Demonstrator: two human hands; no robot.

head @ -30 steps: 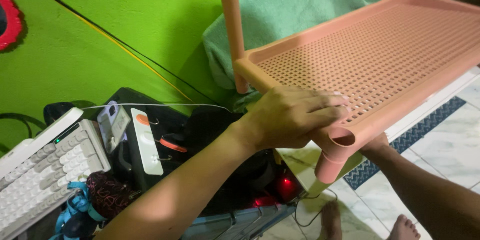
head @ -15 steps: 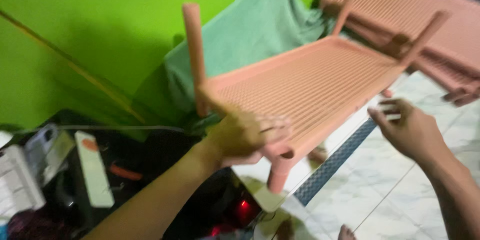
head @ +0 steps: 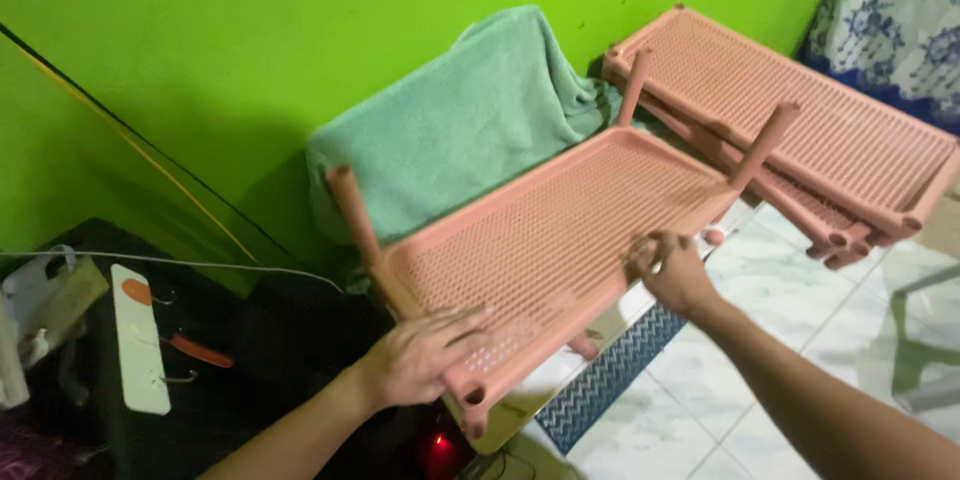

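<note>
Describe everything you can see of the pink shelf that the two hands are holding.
The pink shelf looks like moulded plastic: a long rectangular tray with a raised rim and a floor full of small holes. Round posts stand up from three corners; the near corner shows an open socket. It is tilted, its near end lower. The left hand lies flat on the near end and the right hand holds the front rim. Behind it is a green towel.

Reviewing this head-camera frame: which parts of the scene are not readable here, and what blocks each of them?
- Head view: the underside of the pink perforated shelf, hidden by its own top.
- Left hand: palm and fingertips lie flat on the shelf, contact unseen.
- Right hand: fingers curl over the front rim, grip hidden.
- Stacked pink shelves: how many there are is hidden by the top one.
- Objects at the left edge: cut off.
</note>
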